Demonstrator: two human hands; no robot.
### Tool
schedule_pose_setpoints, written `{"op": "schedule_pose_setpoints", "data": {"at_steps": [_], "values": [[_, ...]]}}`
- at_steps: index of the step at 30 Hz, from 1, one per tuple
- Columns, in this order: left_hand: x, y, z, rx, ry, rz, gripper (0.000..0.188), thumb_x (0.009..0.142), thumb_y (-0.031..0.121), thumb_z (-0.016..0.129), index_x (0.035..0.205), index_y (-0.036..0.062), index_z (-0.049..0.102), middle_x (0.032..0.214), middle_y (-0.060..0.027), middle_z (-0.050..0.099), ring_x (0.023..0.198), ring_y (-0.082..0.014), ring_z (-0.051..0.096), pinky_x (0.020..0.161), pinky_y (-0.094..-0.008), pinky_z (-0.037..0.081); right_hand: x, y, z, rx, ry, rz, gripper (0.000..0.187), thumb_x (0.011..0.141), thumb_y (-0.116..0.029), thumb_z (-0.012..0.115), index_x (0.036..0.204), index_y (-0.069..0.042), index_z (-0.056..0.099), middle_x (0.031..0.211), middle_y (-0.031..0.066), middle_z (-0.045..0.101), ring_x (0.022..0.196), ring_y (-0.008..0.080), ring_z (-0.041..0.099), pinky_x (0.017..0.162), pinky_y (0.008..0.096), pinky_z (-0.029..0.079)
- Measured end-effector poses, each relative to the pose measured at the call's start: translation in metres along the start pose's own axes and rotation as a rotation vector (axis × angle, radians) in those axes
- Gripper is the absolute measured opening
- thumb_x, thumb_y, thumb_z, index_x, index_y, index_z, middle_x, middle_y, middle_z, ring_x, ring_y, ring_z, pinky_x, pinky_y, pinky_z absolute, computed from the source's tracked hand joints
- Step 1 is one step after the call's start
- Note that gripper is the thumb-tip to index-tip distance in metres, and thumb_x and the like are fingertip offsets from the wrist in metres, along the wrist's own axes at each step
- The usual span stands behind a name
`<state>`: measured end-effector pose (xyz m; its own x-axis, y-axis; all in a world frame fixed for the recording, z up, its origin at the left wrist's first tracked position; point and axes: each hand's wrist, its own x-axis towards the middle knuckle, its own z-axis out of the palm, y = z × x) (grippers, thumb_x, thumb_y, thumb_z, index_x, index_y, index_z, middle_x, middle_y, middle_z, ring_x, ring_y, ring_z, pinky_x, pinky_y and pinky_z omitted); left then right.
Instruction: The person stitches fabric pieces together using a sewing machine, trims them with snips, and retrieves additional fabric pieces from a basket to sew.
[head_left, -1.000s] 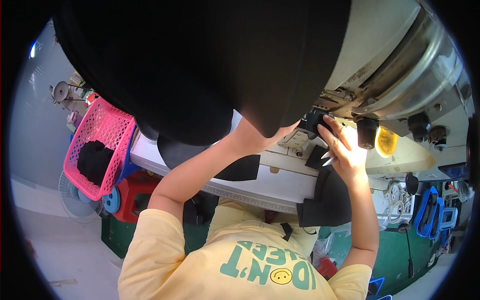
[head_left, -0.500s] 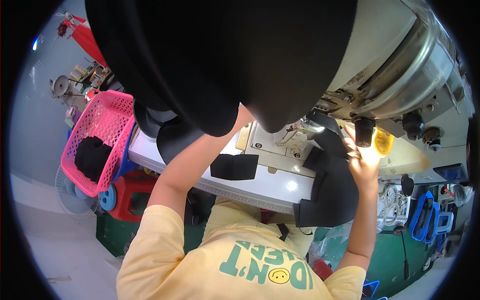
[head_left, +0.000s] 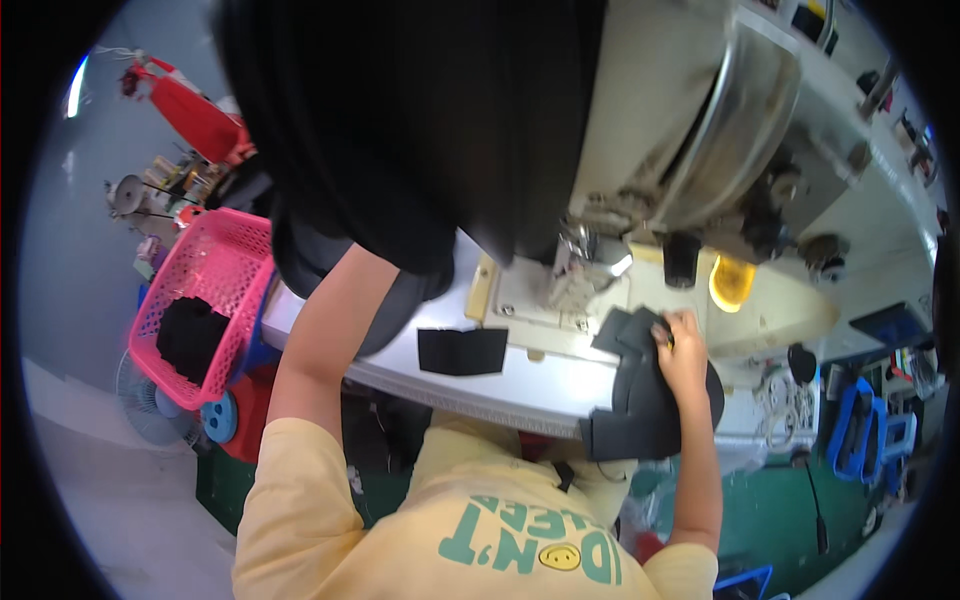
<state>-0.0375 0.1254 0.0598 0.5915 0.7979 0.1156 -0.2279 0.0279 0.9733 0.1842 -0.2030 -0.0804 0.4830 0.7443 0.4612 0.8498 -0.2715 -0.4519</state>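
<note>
My right hand (head_left: 684, 350) is closed over the black fabric pieces (head_left: 640, 400) at the right of the white sewing table (head_left: 560, 384). A small dark and yellow thing shows at its fingers, too blurred to name. To the left of that hand stands the sewing machine's needle area (head_left: 580, 280), above a pale metal plate. A large black shape (head_left: 420, 120) fills the top of the view and hides my left hand; only the left forearm shows. A separate black fabric piece (head_left: 462, 352) lies flat near the table's front edge.
At the left, a pink basket (head_left: 250, 240) holds black cloth (head_left: 190, 335). The machine head (head_left: 660, 110) overhangs the upper right. An amber-yellow round part (head_left: 732, 282) is on the machine bed's right side. Blue plastic trays (head_left: 850, 430) stand at far right.
My right hand has come nearer and left, down onto the black pieces. My left forearm has shifted left, and the view has turned somewhat.
</note>
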Motion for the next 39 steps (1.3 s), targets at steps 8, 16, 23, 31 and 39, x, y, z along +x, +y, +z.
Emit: {"op": "schedule_pose_setpoints", "data": {"at_steps": [8, 16, 23, 31, 39], "values": [[0.007, 0.201, -0.065, 0.080, -0.032, 0.218, 0.030, 0.084, 0.011, 0.063, 0.109, -0.0032, 0.058, 0.105, -0.0110, 0.064, 0.093, -0.0195, 0.064, 0.080, -0.0322, 0.054, -0.014, 0.012, 0.018, -0.127, 0.036, 0.043, 0.025, 0.072, 0.001, 0.064, 0.097, 0.000, 0.062, 0.092, 0.0129, 0.052, 0.078, 0.0335, 0.060, 0.066, 0.0417, 0.048], [-0.045, 0.402, -0.006, 0.287, -0.347, 0.530, 0.023, 0.092, 0.016, 0.056, 0.107, -0.0013, 0.060, 0.096, -0.0112, 0.067, 0.083, -0.0170, 0.067, 0.077, -0.0302, 0.056, -0.013, 0.002, 0.021, -0.159, 0.106, 0.006, 0.020, 0.073, 0.004, 0.063, 0.092, 0.000, 0.062, 0.088, 0.0102, 0.053, 0.074, 0.0288, 0.061, 0.065, 0.0380, 0.049], [-0.048, 0.339, 0.029, 0.649, -0.175, 0.438, 0.023, 0.091, 0.012, 0.056, 0.108, -0.0030, 0.059, 0.096, -0.0110, 0.067, 0.083, -0.0161, 0.067, 0.078, -0.0298, 0.055, -0.012, 0.008, 0.020, -0.039, 0.138, 0.028, 0.017, 0.071, 0.006, 0.061, 0.081, -0.004, 0.052, 0.086, 0.0143, 0.051, 0.076, 0.0379, 0.055, 0.064, 0.0434, 0.044], [-0.130, 0.143, 0.016, 0.438, 0.500, 1.553, 0.021, 0.093, 0.005, 0.046, 0.072, 0.0050, 0.049, 0.065, -0.0010, 0.040, 0.060, -0.0130, 0.040, 0.058, -0.0244, 0.040, -0.024, 0.012, 0.013, -0.076, 0.167, 0.145, 0.014, 0.072, 0.004, 0.064, 0.079, -0.005, 0.056, 0.085, 0.0094, 0.056, 0.073, 0.0333, 0.060, 0.063, 0.0409, 0.048], [-0.119, -0.132, 0.152, 0.329, -0.797, 0.173, 0.038, 0.096, 0.015, 0.042, 0.131, 0.0000, 0.045, 0.127, -0.0155, 0.054, 0.108, -0.0280, 0.057, 0.097, -0.0367, 0.042, -0.044, 0.007, 0.006, 0.104, 0.159, 0.009, 0.021, 0.067, 0.009, 0.061, 0.086, -0.002, 0.060, 0.094, 0.0139, 0.064, 0.079, 0.0327, 0.063, 0.067, 0.0362, 0.050]]}}
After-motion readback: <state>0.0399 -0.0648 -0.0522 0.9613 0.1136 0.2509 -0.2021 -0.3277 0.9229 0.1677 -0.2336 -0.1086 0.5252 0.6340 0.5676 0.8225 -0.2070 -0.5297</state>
